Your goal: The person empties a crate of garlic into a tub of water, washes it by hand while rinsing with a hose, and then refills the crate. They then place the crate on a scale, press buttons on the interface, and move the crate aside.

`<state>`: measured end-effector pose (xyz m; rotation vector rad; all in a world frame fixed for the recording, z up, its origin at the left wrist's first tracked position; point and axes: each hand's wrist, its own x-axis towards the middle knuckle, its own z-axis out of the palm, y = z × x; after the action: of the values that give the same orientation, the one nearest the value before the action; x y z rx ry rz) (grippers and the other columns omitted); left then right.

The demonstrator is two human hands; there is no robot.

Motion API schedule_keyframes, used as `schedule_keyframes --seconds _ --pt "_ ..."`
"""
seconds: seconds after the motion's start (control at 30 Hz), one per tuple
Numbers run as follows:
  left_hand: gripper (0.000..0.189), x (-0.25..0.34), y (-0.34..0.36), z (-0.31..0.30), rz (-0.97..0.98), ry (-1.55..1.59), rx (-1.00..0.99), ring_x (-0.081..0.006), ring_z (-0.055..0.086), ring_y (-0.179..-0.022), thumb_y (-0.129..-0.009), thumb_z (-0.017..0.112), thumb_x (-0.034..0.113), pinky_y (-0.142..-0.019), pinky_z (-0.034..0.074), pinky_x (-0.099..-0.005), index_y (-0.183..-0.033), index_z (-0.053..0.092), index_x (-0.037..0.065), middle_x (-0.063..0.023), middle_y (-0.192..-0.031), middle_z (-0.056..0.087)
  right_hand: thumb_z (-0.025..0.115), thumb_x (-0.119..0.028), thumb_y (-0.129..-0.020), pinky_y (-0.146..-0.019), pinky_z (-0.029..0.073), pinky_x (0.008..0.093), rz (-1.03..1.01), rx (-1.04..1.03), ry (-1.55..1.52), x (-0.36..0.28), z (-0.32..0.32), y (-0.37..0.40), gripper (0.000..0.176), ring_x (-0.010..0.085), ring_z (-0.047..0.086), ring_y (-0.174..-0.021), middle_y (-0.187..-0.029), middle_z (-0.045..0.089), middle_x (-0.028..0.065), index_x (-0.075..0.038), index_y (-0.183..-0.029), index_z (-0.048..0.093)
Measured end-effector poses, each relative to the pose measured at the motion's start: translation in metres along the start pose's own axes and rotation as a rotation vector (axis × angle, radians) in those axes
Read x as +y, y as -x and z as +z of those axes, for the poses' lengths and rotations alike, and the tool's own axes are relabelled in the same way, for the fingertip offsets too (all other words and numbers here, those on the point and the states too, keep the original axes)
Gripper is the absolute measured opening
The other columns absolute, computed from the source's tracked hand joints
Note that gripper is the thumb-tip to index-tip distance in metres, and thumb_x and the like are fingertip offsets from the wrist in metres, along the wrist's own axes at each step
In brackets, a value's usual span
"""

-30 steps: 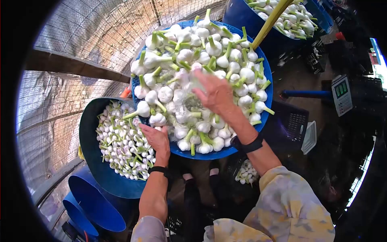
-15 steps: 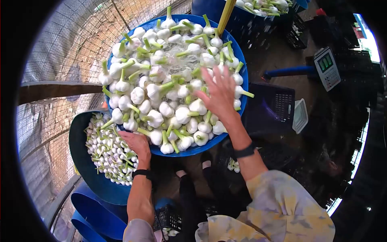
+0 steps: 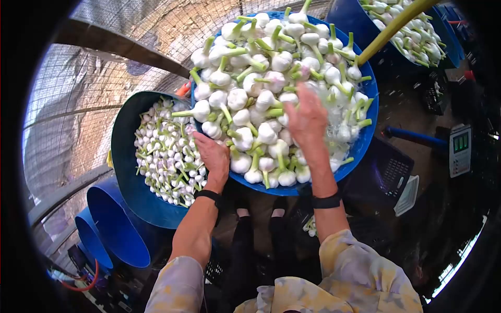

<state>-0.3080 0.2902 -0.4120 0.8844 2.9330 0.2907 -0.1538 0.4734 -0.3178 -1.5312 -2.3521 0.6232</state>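
Note:
A round blue tub (image 3: 373, 112) is heaped with garlic bulbs (image 3: 237, 99) that have short green stems, and water churns among them on the right side. My right hand (image 3: 309, 117) is over the heap, its fingers blurred by motion and pointing into the bulbs. At the tub's lower left rim is my left hand (image 3: 214, 156), fingers stretched out toward the upper left. Just beyond those fingertips, a dark blue-green tub (image 3: 122, 151) holds many smaller-looking garlic bulbs (image 3: 169, 156).
A yellow pole (image 3: 396, 28) slants over the tub's upper right edge. Another tub of garlic (image 3: 409, 39) stands behind it. On the right are a dark crate (image 3: 383, 167) and a scale with a lit display (image 3: 460, 148). Blue containers (image 3: 117, 221) lie at lower left, beside mesh fencing (image 3: 78, 99).
The view has shifted, so the tub sits further right. My right hand, spread before, now points into the bulbs nearer the middle. My left hand stays at the rim.

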Motion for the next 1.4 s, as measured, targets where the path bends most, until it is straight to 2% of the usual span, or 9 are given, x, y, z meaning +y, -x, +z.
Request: schedule_keyframes --seconds 0.23,0.4,0.53,0.6,0.83,0.9,1.1,1.2,1.4 --pt "0.101 -0.005 0.003 -0.006 -0.057 0.033 -0.093 -0.0385 0.051 -0.099 -0.06 0.08 0.025 -0.086 0.045 -0.038 -0.13 0.019 -0.015 -0.0288 -0.113 0.044 0.062 -0.04 -0.077 -0.094 0.037 0.0526 -0.723 0.107 0.102 -0.043 0.186 -0.015 0.054 0.0381 0.041 -0.119 -0.147 0.012 0.0182 -0.013 -0.123 0.052" --pt "0.1 -0.009 0.002 -0.011 -0.106 0.105 -0.091 -0.0408 0.047 -0.107 -0.063 0.078 0.027 -0.092 0.041 -0.0385 -0.13 0.018 -0.015 -0.0314 -0.119 0.041 0.058 -0.033 -0.08 -0.074 0.05 0.0423 -0.353 -1.023 0.028 -0.033 0.168 -0.053 0.034 0.0356 0.063 -0.084 -0.106 0.059 0.0242 -0.003 -0.092 0.066" --pt "0.097 -0.006 -0.008 0.003 -0.081 0.186 -0.046 -0.0438 0.045 -0.107 -0.062 0.074 0.022 -0.094 0.038 -0.0412 -0.13 0.017 -0.015 -0.0325 -0.118 0.041 0.059 -0.037 -0.08 -0.065 0.047 0.0459 -0.514 -0.44 0.104 -0.126 0.063 -0.077 0.034 0.0331 0.063 -0.076 -0.077 0.065 0.0139 -0.005 -0.092 0.063" --pt "0.097 -0.004 -0.007 0.002 -0.082 0.203 -0.06 -0.0452 0.044 -0.107 -0.061 0.075 0.02 -0.094 0.038 -0.042 -0.131 0.017 -0.015 -0.0336 -0.118 0.04 0.055 -0.034 -0.081 -0.086 0.039 0.0492 -0.772 0.017 0.088 -0.138 0.097 -0.107 0.036 0.0273 0.051 -0.111 -0.114 0.057 0.0144 -0.006 -0.103 0.057" --pt "0.098 0.004 -0.016 0.009 -0.039 0.135 -0.013 -0.0441 0.047 -0.106 -0.063 0.077 0.02 -0.092 0.042 -0.0416 -0.132 0.016 -0.014 -0.0341 -0.118 0.042 0.056 -0.032 -0.08 -0.09 0.037 0.0531 -0.477 0.03 -0.055 -0.048 0.256 -0.153 0.043 0.034 0.048 -0.111 -0.114 0.057 0.0131 -0.016 -0.119 0.053" --pt "0.1 0.001 -0.016 0.009 -0.021 0.088 -0.024 -0.0446 0.047 -0.107 -0.062 0.078 0.022 -0.092 0.041 -0.0422 -0.132 0.015 -0.014 -0.0339 -0.119 0.041 0.058 -0.034 -0.079 -0.086 0.044 0.0449 -0.573 -1.086 0.284 -0.038 0.216 -0.172 0.042 0.0323 0.056 -0.101 -0.108 0.06 0.0149 -0.014 -0.117 0.056" --pt "0.087 0.001 -0.025 0.022 -0.068 0.172 -0.054 -0.0454 0.044 -0.111 -0.069 0.068 0.019 -0.096 0.037 -0.0434 -0.132 0.017 -0.013 -0.035 -0.124 0.037 0.046 -0.05 -0.086 -0.096 0.023 0.063 -0.178 0.089 0.337 0.052 0.0 -0.159 0.056 0.0367 0.032 -0.127 -0.136 0.04 0.0163 -0.016 -0.131 0.043" --pt "0.082 0.014 -0.022 0.014 -0.129 0.227 -0.109 -0.0448 0.041 -0.113 -0.07 0.063 0.013 -0.098 0.035 -0.043 -0.134 0.016 -0.012 -0.0338 -0.126 0.036 0.036 -0.054 -0.088 -0.096 0.007 0.0722 0.147 -0.158 0.327 0.113 0.049 -0.149 0.063 0.0397 0.005 -0.136 -0.151 0.002 0.0109 -0.019 -0.14 0.029" --pt "0.081 0.014 -0.013 0.022 0.0 0.135 -0.007 -0.0417 0.04 -0.116 -0.066 0.062 0.01 -0.099 0.034 -0.0411 -0.132 0.02 -0.012 -0.0312 -0.126 0.037 0.046 -0.046 -0.086 -0.101 0.022 0.0608 0.137 -0.658 -0.24 0.137 0.022 -0.167 0.066 0.0339 0.027 -0.131 -0.142 0.029 0.0151 -0.008 -0.138 0.031"
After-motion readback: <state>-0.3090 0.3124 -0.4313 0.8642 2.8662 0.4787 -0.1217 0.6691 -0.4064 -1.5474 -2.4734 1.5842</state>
